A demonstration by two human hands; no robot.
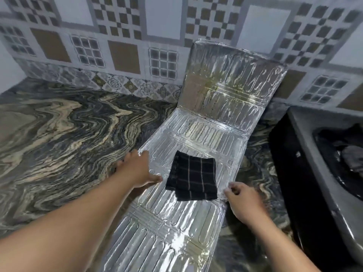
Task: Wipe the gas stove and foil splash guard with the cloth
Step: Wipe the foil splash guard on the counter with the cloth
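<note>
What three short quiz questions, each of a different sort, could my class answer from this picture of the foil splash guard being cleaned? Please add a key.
1. True or false: the dark checked cloth lies on the foil splash guard with neither hand holding it.
2. Which hand pinches the guard's edge? A) left hand B) right hand
3. Fill in: the guard's far panel leans against the tiled ____.

Key:
1. True. The cloth lies flat between the hands.
2. B. The right hand's fingers curl on the right edge; the left hand rests flat near the left edge.
3. wall
</note>
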